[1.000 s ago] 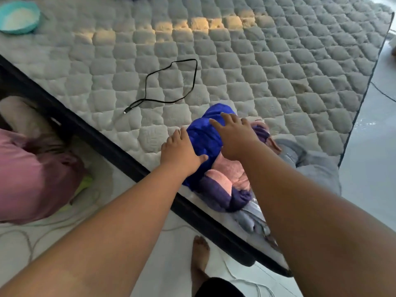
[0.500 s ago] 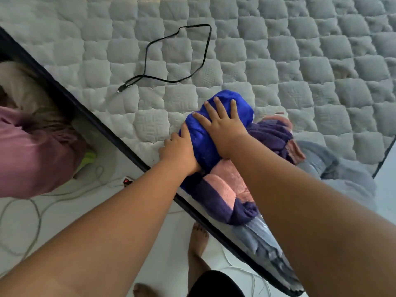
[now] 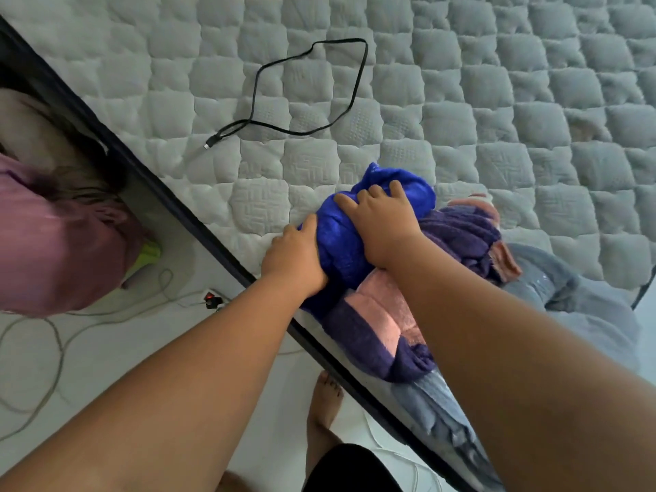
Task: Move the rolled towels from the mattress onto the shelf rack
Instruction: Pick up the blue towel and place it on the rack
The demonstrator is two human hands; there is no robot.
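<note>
Mattress (image 3: 461,101): one, quilted grey with dark edge piping, running diagonally across the view. White floor (image 3: 106,349) beside it. One big pink-purple cloth bundle (image 3: 53,243) sits on the floor at far left, off the mattress.

Towel pile sits at the near mattress edge, all pieces touching. Colours counted:
- one blue towel (image 3: 340,250), bunched roll, on top and leftmost
- purple-and-pink towels (image 3: 383,332) under and right of it, looks like two, can't tell for sure
- grey towels (image 3: 568,296) at the bottom and right, count unclear; one end hangs along the edge

Two hands, both on the blue towel. Right hand (image 3: 380,225) is on top, fingers curled over the roll and digging into the fabric. Left hand (image 3: 294,261) clamps the left flank with its thumb laid on the cloth; fingertips are tucked out of sight between roll and mattress.

One black cable (image 3: 305,87) lies looped on the mattress, well apart from the pile, plug end toward the edge.

One bare foot (image 3: 324,403) on the floor by the edge. One power strip (image 3: 213,300) with a red switch lies among pale cords.
</note>
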